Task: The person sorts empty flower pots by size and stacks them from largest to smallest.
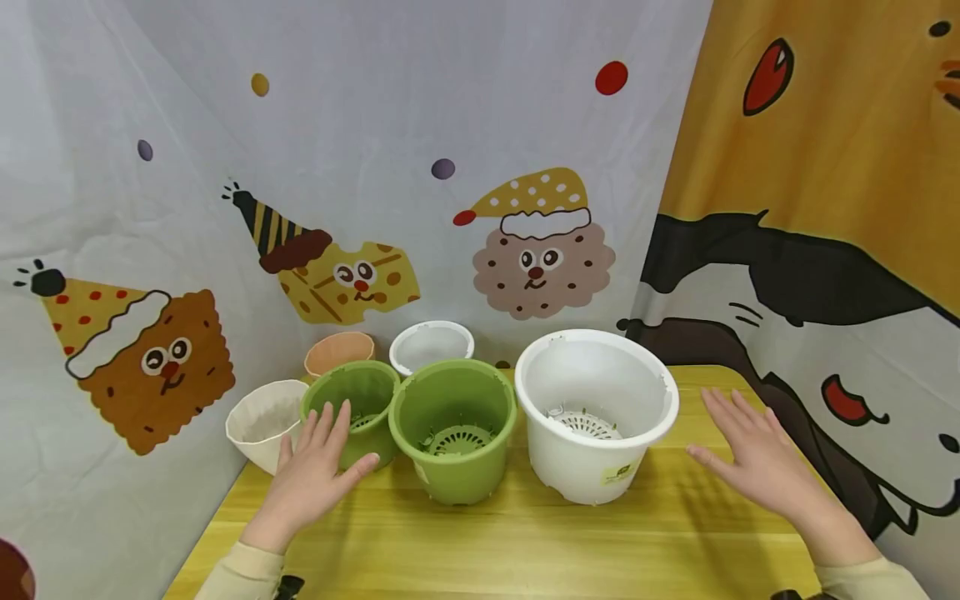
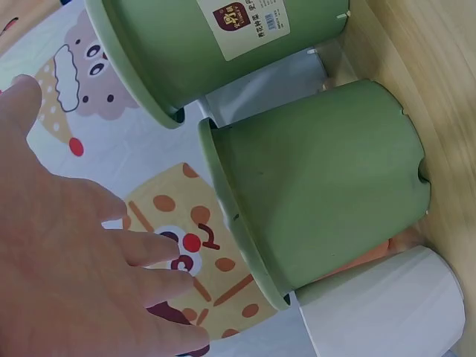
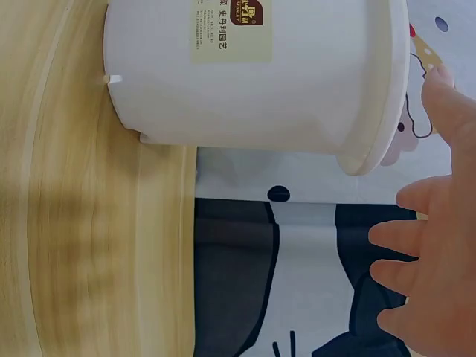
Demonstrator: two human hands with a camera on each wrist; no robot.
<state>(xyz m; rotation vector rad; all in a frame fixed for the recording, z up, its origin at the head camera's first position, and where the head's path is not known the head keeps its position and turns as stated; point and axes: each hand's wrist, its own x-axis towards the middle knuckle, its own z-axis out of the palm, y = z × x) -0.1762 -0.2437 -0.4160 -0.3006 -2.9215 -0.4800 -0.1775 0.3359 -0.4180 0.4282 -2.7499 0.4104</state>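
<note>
Backdrop cloth [image 1: 360, 108]: behind everything, white with cartoon food faces, orange-yellow section at right. Wooden table [image 1: 525, 550]: yellowish, lengthwise grain. Large white pot [image 1: 592, 467]: upright, mouth up, right of table centre toward back edge, slotted base visible inside. Front green pot [image 1: 453, 468]: upright, just left of the white one, near table centre, slotted base too. Rear green pot [image 1: 371, 437]: smaller, behind-left of the front one, toward left edge. Left hand [image 1: 313, 475]: spread wide, fingers straight, thumb out, empty; raised before the rear green pot, apart from it per left wrist view. Right hand [image 1: 757, 462]: also wide, empty, over the table between the large white pot and right edge, apart from both. Cream pot [image 1: 262, 425]: faceted, by left edge. Small white pot [image 1: 431, 346]: at back edge, behind the green pair, partly hidden. Orange pot [image 1: 339, 354]: by back left corner, partly hidden. Pale label [image 1: 618, 473]: on the large white pot's outer wall, dark red logo.
</note>
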